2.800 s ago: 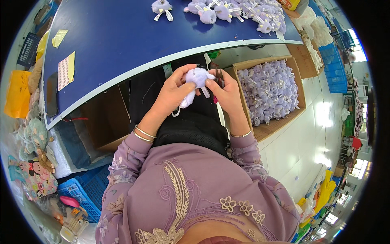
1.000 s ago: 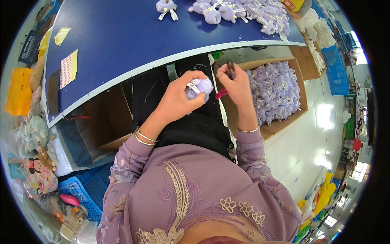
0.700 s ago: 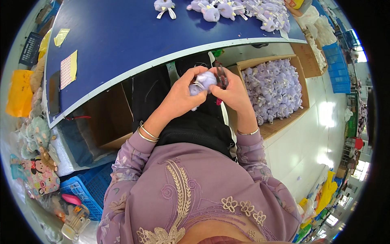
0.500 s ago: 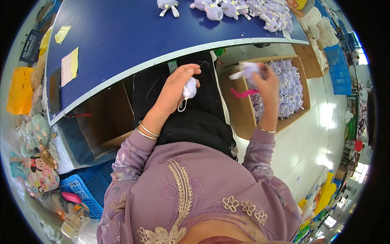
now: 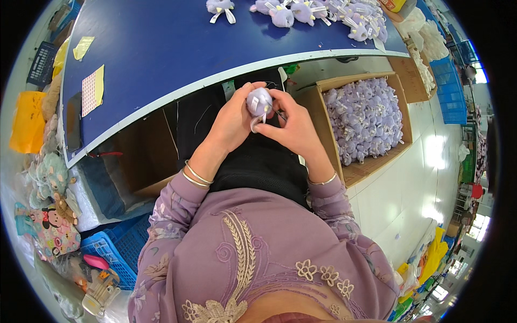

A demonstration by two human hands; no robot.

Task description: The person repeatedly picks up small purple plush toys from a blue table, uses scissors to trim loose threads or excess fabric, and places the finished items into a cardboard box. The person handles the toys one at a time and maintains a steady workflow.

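Note:
Over my lap, both hands meet at a small lavender plush toy (image 5: 259, 101) with a pale tag or loop hanging from it. My left hand (image 5: 232, 119) is wrapped round the toy from the left side. From the right, my right hand (image 5: 295, 125) is closed at the toy's lower edge, thumb and fingers pinching near the loop. A thin dark piece shows by the right fingers, too small to make out. More lavender plush toys (image 5: 282, 17) with white tags lie at the far edge of the blue table (image 5: 161, 43).
Right of my lap stands a cardboard box (image 5: 371, 171) filled with lavender plush toys. A dark phone (image 5: 73, 121) and a patterned sheet (image 5: 92, 90) lie at the table's left end. A blue crate (image 5: 105, 250) stands at lower left, near soft toys.
My right hand has moved left from above the box to the toy in my left hand. The plush toy and pink strip seen at my right hand no longer show there.

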